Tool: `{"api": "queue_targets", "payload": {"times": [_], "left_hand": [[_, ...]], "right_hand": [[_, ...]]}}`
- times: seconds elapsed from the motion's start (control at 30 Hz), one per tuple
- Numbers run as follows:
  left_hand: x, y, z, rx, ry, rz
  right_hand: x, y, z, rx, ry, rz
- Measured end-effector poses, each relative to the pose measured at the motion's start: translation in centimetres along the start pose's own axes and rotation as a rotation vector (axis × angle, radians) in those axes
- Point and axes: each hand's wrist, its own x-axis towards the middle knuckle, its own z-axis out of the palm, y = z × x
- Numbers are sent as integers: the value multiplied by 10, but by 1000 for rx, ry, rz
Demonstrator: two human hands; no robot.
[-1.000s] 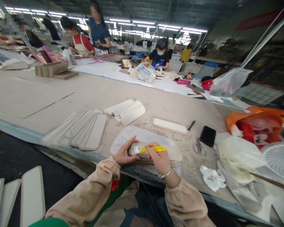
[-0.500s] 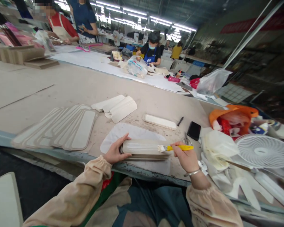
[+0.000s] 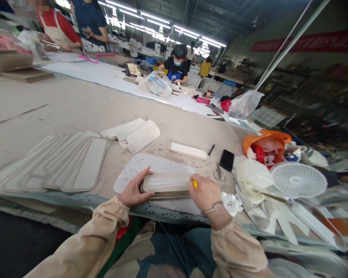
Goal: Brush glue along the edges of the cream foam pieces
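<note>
A stack of long rounded panels (image 3: 165,183) lies at the table's near edge, partly over a white sheet (image 3: 127,169). My left hand (image 3: 136,189) grips the stack's left end, thumb along the front side and fingers on top. At the right end, my right hand (image 3: 204,193) is closed round the yellow brush (image 3: 195,183); only the handle's end shows, and the bristles are hidden behind the hand. The top panel looks glossy. Fanned bordered panels (image 3: 89,166) lie to the left, with plain cream pieces (image 3: 142,135) behind.
Beyond the stack are a narrow panel (image 3: 188,150), scissors (image 3: 219,173) and a black phone-like object (image 3: 226,160). On the right stand a white fan guard (image 3: 298,180), scraps and an orange bag (image 3: 266,136). People work at the far tables.
My right hand has moved left over the stack's right end, its brush turned so that the handle points at the camera. My left hand keeps its hold. The whole view has shifted.
</note>
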Motion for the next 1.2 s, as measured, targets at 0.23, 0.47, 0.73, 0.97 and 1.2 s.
{"api": "queue_targets", "payload": {"times": [0.23,0.47,0.73,0.97,1.2], "left_hand": [[0,-5,0,-83,-15,-30],[-1,-4,1,-73,-8,-37],[-1,0,0,-18,-6,-1],[0,0,1,-12,-15,3],[0,0,1,-44,-2,-31]], "right_hand": [[-5,-109,0,145,-159,-308],[6,-90,10,850,-83,7],[-1,50,5,953,46,535],[-23,20,-2,323,144,266],[-26,-102,6,465,46,-171]]}}
